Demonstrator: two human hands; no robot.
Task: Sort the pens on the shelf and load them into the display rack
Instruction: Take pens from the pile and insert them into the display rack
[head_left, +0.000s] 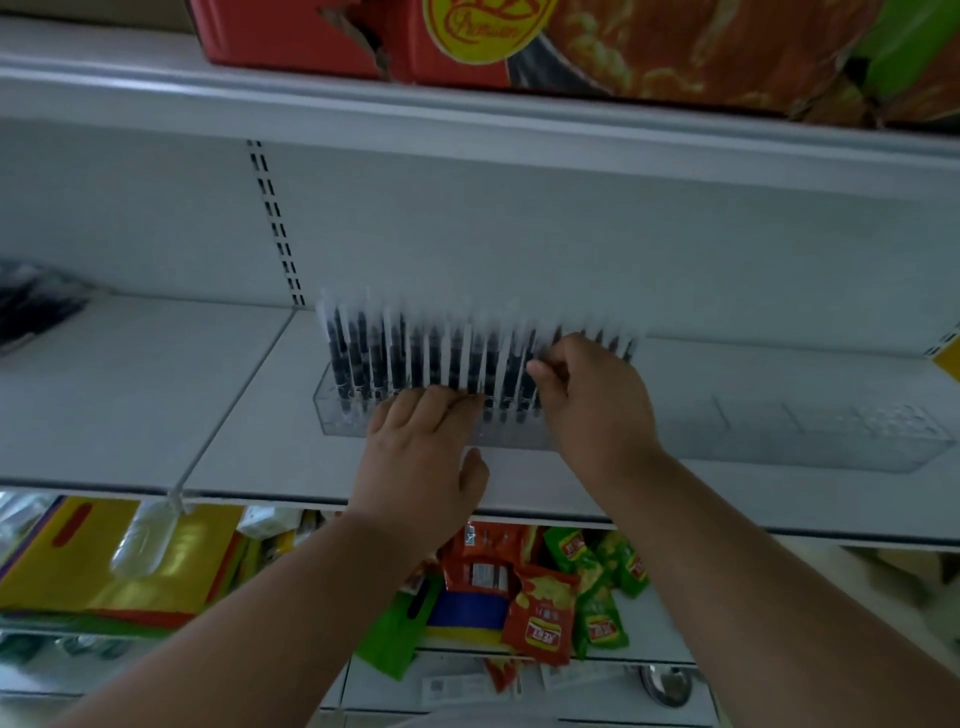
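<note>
Pens (415, 353) are filling the left half of the clear display rack (831, 441) on the shelf (156, 389); its right half is sitting empty. Left hand (423, 452) is pressing spread fingers against the rack's front, right hand (592, 400) is pinching a pen mid-rack.

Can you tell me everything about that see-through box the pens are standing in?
The display rack is a long, clear, plastic-looking tray lying flat on the white shelf. Its left part holds rows of upright black pens; its right part, split by dividers, looks empty. The left hand rests against its front, and the right hand reaches among the pens.
</note>
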